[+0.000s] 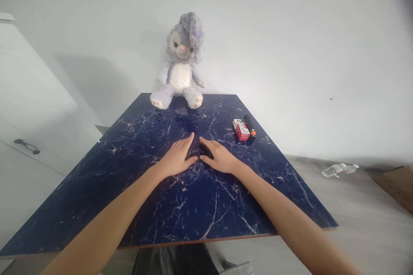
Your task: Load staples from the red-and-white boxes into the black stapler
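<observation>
My left hand [177,156] rests on the blue marbled tabletop [180,210] with its thumb spread from the fingers. Facing it is my right hand [220,157], thumb also apart from the fingers. The fingertips of both hands nearly meet at the middle of the table, and neither hand holds anything. Beyond them sits a grey-lilac plush toy [180,77] with a white belly, upright at the far edge. To the right of my right hand lie a small red and white box [241,129] and a black cylindrical object with an orange band [249,126], side by side.
A white wall [274,43] stands behind the table. A white cabinet with a dark handle [27,146] is at the left. Clear plastic bottles [338,169] lie on the floor at the right, near a cardboard piece [395,184].
</observation>
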A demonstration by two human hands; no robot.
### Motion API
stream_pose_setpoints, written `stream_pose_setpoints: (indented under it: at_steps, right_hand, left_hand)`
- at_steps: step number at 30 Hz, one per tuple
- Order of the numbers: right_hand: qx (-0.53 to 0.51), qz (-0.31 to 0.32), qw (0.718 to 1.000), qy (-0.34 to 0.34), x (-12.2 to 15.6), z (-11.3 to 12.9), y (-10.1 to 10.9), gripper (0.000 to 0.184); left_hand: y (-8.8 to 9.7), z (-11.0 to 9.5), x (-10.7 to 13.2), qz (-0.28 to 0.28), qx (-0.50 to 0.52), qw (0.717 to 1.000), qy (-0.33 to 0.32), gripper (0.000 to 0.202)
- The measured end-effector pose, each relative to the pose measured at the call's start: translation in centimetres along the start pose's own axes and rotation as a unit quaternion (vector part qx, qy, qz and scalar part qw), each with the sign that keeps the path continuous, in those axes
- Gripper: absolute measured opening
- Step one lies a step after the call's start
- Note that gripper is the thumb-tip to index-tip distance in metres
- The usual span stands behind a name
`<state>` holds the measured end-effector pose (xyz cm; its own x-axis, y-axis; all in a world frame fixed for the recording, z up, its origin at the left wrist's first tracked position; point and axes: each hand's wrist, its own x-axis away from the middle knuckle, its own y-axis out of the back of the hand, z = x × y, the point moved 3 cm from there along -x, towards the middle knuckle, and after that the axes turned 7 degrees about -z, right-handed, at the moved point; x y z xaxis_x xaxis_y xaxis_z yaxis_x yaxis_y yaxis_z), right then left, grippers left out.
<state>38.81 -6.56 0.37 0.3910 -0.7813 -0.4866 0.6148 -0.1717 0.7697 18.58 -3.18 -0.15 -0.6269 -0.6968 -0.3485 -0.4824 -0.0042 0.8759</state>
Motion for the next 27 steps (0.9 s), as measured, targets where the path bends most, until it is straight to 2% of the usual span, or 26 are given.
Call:
stream_pose_setpoints:
  at_steps: [2,4,6,8,9,11,13,15,17,20,27]
  right_hand:
    - [0.047,-0.078,0.996,-0.014,-0.2,-0.5,1.3,0.064]
    - [0.12,-0.2,0.97,-0.071,-0.3,-1.9,3.4,0.058]
    - [0.179,-0.321,0.914,-0.17,0.4,-4.1,5.8,0.059]
    - [0.193,-0.382,0.864,-0.267,1.5,-7.0,7.7,0.075]
    - [0.179,-0.382,0.852,-0.311,2.1,-8.5,8.4,0.086]
    - [0.113,-0.342,0.84,-0.405,3.3,-11.4,9.1,0.094]
    - [0.062,-0.287,0.841,-0.455,4.0,-13.3,9.4,0.08]
    - [0.067,-0.244,0.852,-0.459,4.1,-14.0,9.5,0.058]
    - [0.1,-0.224,0.862,-0.445,3.9,-13.9,9.4,0.048]
    - [0.113,-0.228,0.868,-0.425,3.5,-13.0,9.1,0.046]
    - [0.047,-0.237,0.892,-0.382,1.5,-9.5,6.2,0.039]
  left_hand:
    - [0.0,0.1,0.0,-0.009,0.01,1.0,0.008,0.088]
    - [0.4,0.2,-0.3,-0.043,0.008,0.999,0.022,0.087]
    - [1.2,0.4,-0.5,-0.131,0.004,0.99,0.053,0.086]
    - [2.3,0.8,-0.4,-0.239,0.008,0.966,0.094,0.083]
    - [2.8,1.0,-0.2,-0.279,0.015,0.954,0.111,0.079]
    - [3.3,1.6,0.2,-0.311,0.031,0.942,0.126,0.074]
    - [3.4,2.1,0.7,-0.301,0.046,0.945,0.119,0.068]
    - [3.4,2.4,1.0,-0.29,0.061,0.948,0.113,0.063]
    - [3.5,2.7,1.2,-0.294,0.075,0.945,0.124,0.059]
    - [3.5,3.0,1.1,-0.291,0.09,0.941,0.15,0.056]
    - [3.1,3.4,1.2,-0.249,0.117,0.95,0.151,0.054]
